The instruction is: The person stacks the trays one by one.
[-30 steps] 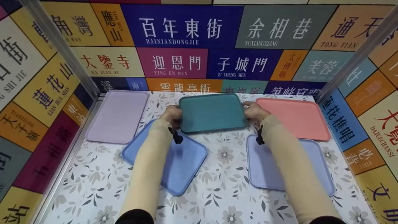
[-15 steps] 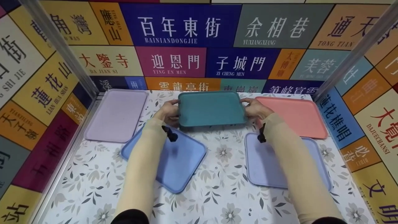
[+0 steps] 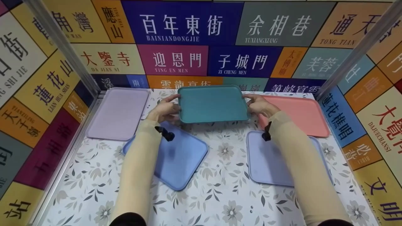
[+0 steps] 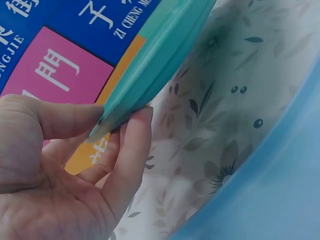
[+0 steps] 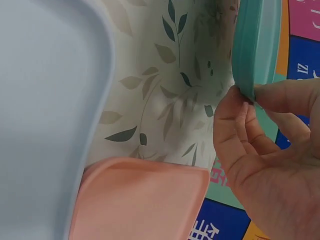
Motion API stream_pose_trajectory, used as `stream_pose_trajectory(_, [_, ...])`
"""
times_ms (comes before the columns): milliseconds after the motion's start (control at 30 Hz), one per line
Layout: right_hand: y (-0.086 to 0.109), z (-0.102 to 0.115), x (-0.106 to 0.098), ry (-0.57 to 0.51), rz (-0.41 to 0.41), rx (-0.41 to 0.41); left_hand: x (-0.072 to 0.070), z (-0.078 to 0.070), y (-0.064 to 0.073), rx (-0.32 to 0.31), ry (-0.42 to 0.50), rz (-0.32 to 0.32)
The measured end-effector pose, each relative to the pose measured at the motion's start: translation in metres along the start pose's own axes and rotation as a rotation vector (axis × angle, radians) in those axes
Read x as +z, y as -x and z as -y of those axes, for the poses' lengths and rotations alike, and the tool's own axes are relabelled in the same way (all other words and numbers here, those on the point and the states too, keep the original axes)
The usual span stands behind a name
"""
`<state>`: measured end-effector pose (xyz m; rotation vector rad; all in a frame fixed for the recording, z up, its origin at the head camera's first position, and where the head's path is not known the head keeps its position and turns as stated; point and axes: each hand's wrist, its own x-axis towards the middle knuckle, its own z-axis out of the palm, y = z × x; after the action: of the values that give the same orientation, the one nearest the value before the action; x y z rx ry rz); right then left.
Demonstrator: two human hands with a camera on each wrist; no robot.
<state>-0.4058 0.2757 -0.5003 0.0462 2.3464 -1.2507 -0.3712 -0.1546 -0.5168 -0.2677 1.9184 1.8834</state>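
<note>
A teal rectangular tray [image 3: 213,104] is held above the table near the back wall, with a shadow under it. My left hand [image 3: 165,109] pinches its left edge; in the left wrist view the thumb lies on one face of the rim and the fingers [image 4: 132,150] on the other. My right hand [image 3: 260,105] pinches the opposite edge the same way, seen close up in the right wrist view, where the teal tray [image 5: 252,45] shows nearly edge-on. Below the left forearm lies a blue tray [image 3: 180,160], turned at an angle. A periwinkle tray [image 3: 267,166] lies partly hidden under the right forearm.
A lilac tray [image 3: 121,113] lies at the back left and a coral tray [image 3: 298,116] at the back right. The table [image 3: 226,175] has a white leaf-and-flower cover. Printed sign panels [image 3: 182,25] wall in the back and both sides, with clear upright edges at the corners.
Both hands have lifted the teal tray off the table and slightly away, so it now overlaps the lower wall panels. The other trays stay where they were.
</note>
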Motion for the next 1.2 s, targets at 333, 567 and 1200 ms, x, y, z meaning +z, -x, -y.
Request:
stream_pose_trajectory(333, [0.014, -0.008, -0.006, -0.074, -0.029, -0.049, 0.005, 0.005, 0.009, 0.084, -0.021, -0.003])
stream_pose_trajectory(567, [0.027, -0.022, -0.005, -0.230, -0.054, -0.081, 0.007, 0.017, 0.012, 0.096, 0.037, -0.009])
stream_pose_trajectory(1200, [0.042, -0.003, 0.100, -1.006, -0.527, -0.061, 0.024, 0.027, 0.017, 0.143, 0.116, -0.120])
